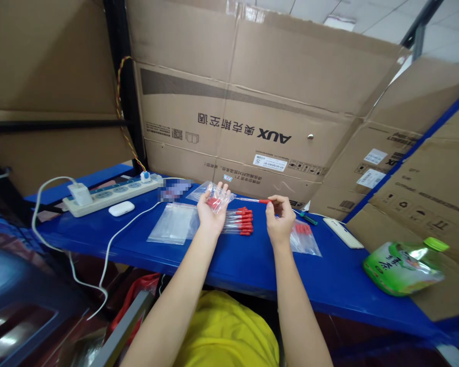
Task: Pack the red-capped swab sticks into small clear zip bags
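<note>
My left hand (213, 211), palm up, holds a clear plastic bag (201, 190) with something red inside, the thumb lying over it. My right hand (280, 216) pinches a red-capped pen (248, 200) by its red end, its clear barrel pointing left toward the bag. Between the hands, several red-capped pens (240, 222) lie in a row on the blue table, partly hidden by my left hand. A stack of flat clear bags (171, 224) rests left of my left hand. Beside my right hand lies a filled bag (304, 237) showing red caps.
A power strip (110, 194) with a plugged charger and a white earbud case (121, 208) sit at the left, with white cables hanging over the edge. At the right are a phone (342, 233) and a green bottle (403, 267). Cardboard walls (229, 102) close the back.
</note>
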The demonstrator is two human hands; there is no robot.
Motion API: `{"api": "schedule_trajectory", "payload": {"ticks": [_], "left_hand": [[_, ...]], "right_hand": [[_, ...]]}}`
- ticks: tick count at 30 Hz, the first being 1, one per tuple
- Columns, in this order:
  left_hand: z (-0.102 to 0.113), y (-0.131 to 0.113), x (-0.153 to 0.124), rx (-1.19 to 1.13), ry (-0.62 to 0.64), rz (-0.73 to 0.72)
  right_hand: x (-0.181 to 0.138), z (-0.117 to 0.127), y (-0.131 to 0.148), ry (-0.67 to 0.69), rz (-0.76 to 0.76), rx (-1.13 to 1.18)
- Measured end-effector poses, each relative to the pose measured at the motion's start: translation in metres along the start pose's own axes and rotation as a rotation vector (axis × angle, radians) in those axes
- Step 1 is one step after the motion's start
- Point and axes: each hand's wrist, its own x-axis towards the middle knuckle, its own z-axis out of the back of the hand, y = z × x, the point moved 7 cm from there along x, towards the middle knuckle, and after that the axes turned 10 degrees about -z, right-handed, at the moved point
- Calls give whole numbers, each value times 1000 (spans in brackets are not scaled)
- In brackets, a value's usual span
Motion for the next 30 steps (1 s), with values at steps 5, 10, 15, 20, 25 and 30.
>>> {"api": "schedule_trajectory", "payload": {"ticks": [5,10,15,20,25,30], "left_hand": [[-1,1,-2,4,29,3],[-3,5,-5,44,83,51],[-7,16,-10,117,169,168],[-9,23,-15,188,202,264],[-8,22,-15,217,217,275],[-5,24,-13,256,238,304]], "right_hand": [[-6,-10,9,64,43,-28],[-14,-30,17,161,139,-90],[-22,-48,17,231,177,-206],[-25,-50,20,210,209,-205],[-25,-47,23,168,179,-199],[-27,-46,29,143,206,-158]]}}
